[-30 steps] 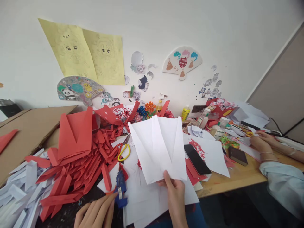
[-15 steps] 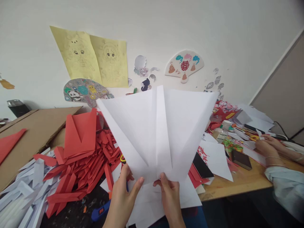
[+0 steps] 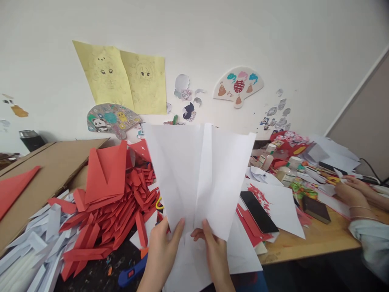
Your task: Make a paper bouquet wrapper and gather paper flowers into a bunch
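Left hand (image 3: 164,245): pinching the lower left part of the folded white paper (image 3: 178,170) between thumb and fingers. Right hand (image 3: 214,249): gripping its bottom edge, thumb in front. Folded white paper: standing nearly upright above the middle of the front edge of the table (image 3: 322,239). Risks, as judged: holding only at the bottom is leaving the top unsupported, so an uneven pinch could be tilting the sheet or splaying its folds; hard thumb pressure could be adding stray creases. Appearance: plain, matt, pleated; one fold is running up the centre, and the top is flaring wider than the base. Blue tool (image 3: 133,272): lying beside the left wrist, near the front edge. Red folded strips (image 3: 111,227): lying heaped toward the left edge. Phone (image 3: 258,211): lying right of the paper. Another person's hands (image 3: 354,192): working toward the right edge. Fan-shaped card (image 3: 226,87): hanging on the wall beyond the back edge.
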{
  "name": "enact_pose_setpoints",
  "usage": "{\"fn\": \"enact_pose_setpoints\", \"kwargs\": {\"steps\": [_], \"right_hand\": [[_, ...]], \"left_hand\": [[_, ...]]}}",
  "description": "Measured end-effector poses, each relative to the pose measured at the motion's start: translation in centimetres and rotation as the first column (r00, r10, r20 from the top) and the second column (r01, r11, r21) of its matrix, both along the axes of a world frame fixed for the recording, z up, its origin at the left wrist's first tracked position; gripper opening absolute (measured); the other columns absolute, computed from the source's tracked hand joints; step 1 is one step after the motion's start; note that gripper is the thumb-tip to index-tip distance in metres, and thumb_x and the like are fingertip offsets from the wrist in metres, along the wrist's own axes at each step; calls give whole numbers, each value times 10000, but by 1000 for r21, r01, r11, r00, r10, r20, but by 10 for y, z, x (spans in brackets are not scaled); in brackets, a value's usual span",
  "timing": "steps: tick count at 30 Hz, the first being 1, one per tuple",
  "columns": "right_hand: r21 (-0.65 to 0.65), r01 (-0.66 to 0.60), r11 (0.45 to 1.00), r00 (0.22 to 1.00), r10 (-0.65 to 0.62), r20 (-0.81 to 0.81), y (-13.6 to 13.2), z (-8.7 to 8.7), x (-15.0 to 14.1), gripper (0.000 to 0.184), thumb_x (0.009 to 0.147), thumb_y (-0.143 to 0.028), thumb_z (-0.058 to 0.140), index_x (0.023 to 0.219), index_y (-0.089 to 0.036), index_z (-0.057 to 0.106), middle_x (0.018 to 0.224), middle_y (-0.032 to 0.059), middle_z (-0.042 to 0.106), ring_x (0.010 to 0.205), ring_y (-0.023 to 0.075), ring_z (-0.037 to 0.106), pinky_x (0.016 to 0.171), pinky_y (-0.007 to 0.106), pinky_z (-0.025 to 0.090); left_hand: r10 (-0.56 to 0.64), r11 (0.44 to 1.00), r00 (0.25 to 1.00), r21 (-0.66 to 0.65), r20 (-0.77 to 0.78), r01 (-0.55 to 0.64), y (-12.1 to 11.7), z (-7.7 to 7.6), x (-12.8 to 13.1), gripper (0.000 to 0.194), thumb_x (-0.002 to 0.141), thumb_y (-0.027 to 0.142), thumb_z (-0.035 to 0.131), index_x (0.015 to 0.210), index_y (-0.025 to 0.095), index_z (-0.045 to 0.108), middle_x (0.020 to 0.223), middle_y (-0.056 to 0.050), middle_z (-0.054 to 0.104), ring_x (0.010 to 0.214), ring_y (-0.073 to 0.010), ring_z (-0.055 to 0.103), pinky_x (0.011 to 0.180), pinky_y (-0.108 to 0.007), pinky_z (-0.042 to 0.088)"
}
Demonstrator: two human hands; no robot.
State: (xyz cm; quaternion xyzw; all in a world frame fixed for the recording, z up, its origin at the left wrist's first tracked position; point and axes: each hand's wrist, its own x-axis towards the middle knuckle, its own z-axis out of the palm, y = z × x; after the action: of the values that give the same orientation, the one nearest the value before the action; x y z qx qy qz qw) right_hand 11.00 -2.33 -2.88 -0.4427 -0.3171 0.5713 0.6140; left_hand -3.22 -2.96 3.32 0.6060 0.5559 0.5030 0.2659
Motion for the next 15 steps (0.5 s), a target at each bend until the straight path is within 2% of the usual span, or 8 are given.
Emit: {"fn": "enact_pose_setpoints", "kwargs": {"steps": [4, 6, 9, 11, 15], "right_hand": [[49, 25, 998, 989, -32, 142, -3, -1, -3, 496, 833, -606, 646, 770, -118, 709, 804, 97, 699, 799, 193, 652, 898, 300, 473], [53, 63, 997, 977, -72, 198, -2, -1, -3, 504, 829, -611, 647, 739, -120, 720, 830, 104, 707, 833, 203, 659, 939, 312, 467], [68, 98, 993, 970, -111, 216, -1, 0, -1, 507, 818, -611, 656, 707, -120, 719, 813, 113, 707, 817, 218, 667, 936, 345, 485], [70, 104, 992, 976, -116, 186, 0, 1, -1, 493, 801, -603, 679, 733, -116, 723, 781, 112, 703, 782, 221, 670, 886, 347, 512], [52, 132, 990, 980, -139, 144, -3, 5, -4, 463, 730, -571, 762, 732, -110, 721, 724, 102, 696, 715, 204, 663, 802, 318, 532]], "left_hand": [[-98, 995, 995, -23, -31, 97, 4, -3, 7, 375, 945, 466, 483, 1050, 157, 669, 1046, -114, 748, 968, -262, 698, 827, -338, 537], [-96, 995, 995, -16, -2, 96, 7, -6, 9, 407, 958, 471, 454, 1144, 155, 632, 1157, -133, 715, 1044, -259, 680, 893, -351, 522], [-66, 998, 998, -18, 18, 66, 13, -8, 8, 435, 964, 478, 429, 1174, 150, 623, 1184, -140, 704, 1103, -270, 652, 933, -372, 506], [-67, 998, 998, -16, 12, 67, 15, -6, 7, 429, 962, 475, 430, 1148, 151, 641, 1137, -127, 719, 1072, -271, 655, 910, -364, 509], [-90, 996, 996, -6, 1, 90, 15, 0, 11, 409, 970, 472, 417, 1002, 146, 662, 830, -58, 718, 744, -206, 651, 704, -293, 508]]}}
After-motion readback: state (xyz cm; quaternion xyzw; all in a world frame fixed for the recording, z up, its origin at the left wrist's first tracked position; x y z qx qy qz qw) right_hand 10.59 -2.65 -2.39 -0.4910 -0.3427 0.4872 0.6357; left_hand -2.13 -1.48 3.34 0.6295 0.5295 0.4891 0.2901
